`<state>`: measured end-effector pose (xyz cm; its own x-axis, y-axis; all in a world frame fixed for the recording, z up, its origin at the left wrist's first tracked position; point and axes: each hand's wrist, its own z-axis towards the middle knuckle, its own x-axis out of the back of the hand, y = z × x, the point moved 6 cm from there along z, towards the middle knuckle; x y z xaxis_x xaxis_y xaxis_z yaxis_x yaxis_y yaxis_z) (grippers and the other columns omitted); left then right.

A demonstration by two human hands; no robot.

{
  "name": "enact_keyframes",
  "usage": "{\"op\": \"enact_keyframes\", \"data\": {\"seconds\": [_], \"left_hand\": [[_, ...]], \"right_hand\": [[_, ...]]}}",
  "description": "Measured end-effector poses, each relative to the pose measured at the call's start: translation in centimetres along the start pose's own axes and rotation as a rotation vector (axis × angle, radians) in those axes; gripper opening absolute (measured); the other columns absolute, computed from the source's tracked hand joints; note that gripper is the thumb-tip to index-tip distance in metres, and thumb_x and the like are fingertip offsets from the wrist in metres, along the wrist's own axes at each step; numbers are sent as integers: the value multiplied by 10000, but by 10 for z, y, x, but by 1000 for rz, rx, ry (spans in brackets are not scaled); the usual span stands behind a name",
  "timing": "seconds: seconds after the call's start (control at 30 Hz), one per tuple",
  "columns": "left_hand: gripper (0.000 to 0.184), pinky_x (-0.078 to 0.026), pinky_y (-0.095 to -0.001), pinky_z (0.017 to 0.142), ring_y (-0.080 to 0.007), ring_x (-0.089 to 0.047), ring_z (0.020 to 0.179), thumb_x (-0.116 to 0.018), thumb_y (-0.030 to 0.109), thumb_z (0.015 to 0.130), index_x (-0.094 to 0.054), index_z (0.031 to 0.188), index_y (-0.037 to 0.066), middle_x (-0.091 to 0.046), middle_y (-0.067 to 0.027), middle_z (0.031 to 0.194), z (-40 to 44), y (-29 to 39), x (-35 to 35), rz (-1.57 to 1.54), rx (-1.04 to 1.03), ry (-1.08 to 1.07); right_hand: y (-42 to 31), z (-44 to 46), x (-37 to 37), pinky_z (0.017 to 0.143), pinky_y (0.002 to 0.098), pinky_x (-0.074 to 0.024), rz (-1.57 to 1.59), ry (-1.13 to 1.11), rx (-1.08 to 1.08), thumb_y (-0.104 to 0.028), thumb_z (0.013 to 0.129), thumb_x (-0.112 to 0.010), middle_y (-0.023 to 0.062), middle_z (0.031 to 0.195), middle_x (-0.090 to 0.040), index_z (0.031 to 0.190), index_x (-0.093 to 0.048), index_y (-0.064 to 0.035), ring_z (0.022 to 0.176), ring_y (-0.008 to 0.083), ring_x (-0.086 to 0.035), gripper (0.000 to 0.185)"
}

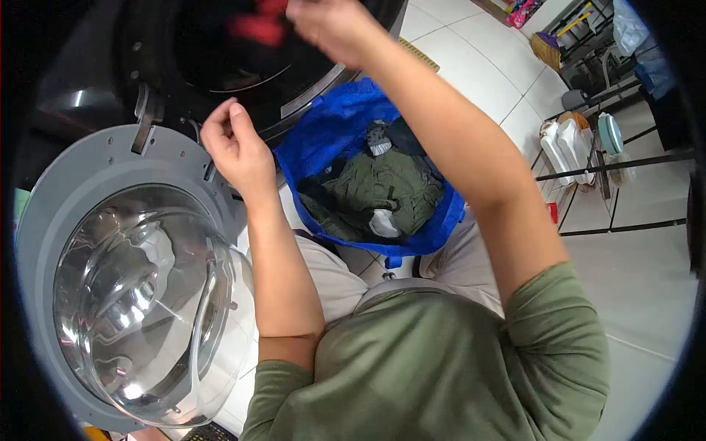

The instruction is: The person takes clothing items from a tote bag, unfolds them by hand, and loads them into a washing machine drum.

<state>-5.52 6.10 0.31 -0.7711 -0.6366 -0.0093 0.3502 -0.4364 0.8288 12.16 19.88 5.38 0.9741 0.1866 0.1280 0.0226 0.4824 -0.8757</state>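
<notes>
At the drum opening of a black washing machine [95,95], my right hand [331,28] grips a red cloth [261,26], which is blurred by motion. Lower and to the left, my left hand [234,143] is raised near the opening's rim with its fingers curled together; whether anything is between them is too small to tell. A blue bag [294,147] stands open below the machine's opening, between my legs. Dark green clothes [390,180] and a small white item [383,223] lie inside it.
The machine's round door [44,213] with its clear glass bowl [147,294] hangs open at the left. White floor tiles [478,66] show behind the bag. A black metal rack [625,165] with white containers [570,151] stands at the right, and a broom [546,51] is at the upper right.
</notes>
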Motion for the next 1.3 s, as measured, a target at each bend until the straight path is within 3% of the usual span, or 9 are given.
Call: {"op": "enact_keyframes", "data": {"seconds": [0.07,0.17,0.33,0.47,0.6,0.73,0.97,1.2,1.3], "left_hand": [[193,-482,-238,727,-110,-588,834,-564,159,974,-606,1094,14,-615,-55,1007,-3,8,4,-39,-16,53],[161,-464,-203,688,-67,-546,753,-580,77,955,-600,1097,3,-551,-31,986,-7,-4,-4,-222,152,2],[162,-503,-242,732,-119,-628,845,-564,90,968,-618,1097,9,-642,-66,1021,-5,-14,-11,-259,165,-90],[158,-484,-231,722,-101,-609,789,-559,118,974,-648,1053,15,-658,-53,975,-18,-17,-22,-258,374,-272],[295,-484,-262,776,-132,-604,858,-672,242,909,-632,1067,-4,-659,-63,974,-44,-12,-52,-277,476,-560],[1016,-349,-407,1103,-390,-427,1315,-866,456,631,-413,1406,-20,-419,-273,1416,-93,4,-77,97,72,-1109],[247,-484,-328,673,-183,-628,682,-618,216,766,-665,874,-1,-681,-93,742,-107,-3,-65,230,374,-1197],[716,-452,-325,963,-206,-564,1137,-616,549,893,-486,1324,-8,-579,-83,1259,-103,84,-78,-869,591,-1058],[532,-461,-355,998,-218,-583,1151,-618,364,939,-507,1313,3,-584,-112,1275,-111,65,-78,-788,943,-1037]], "right_hand": [[-20,26,13,865,313,-498,473,66,-18,-179,922,-646,148,1162,-597,1383,-368,-7,956,175,-600,565],[28,-29,-4,797,361,-533,-352,-214,83,-323,842,-711,179,987,-662,1116,-634,13,904,281,-668,441],[139,-302,-22,955,455,-490,-1145,-1117,-832,-315,740,-785,248,1389,-468,1533,-225,-165,1207,400,-548,982],[148,-286,34,885,443,-521,-1038,-694,-660,-243,819,-665,176,1011,-687,998,-706,-84,1006,360,-653,243],[30,-163,102,782,362,-519,-616,-409,-602,-201,808,-699,152,902,-711,1010,-709,-31,814,242,-669,265],[-96,-98,117,670,316,-515,-726,-185,-522,-180,838,-672,60,803,-695,1045,-704,-34,711,143,-616,255],[-177,-62,181,557,303,-530,-919,36,-296,-194,854,-662,81,797,-685,1017,-682,-13,652,152,-661,245],[-134,-147,79,759,334,-584,275,-191,-790,-295,892,-702,147,955,-650,1108,-557,39,821,187,-654,424],[-119,-157,76,805,299,-548,-104,-327,-448,-246,959,-620,109,986,-679,1084,-610,29,875,159,-657,302]]}}
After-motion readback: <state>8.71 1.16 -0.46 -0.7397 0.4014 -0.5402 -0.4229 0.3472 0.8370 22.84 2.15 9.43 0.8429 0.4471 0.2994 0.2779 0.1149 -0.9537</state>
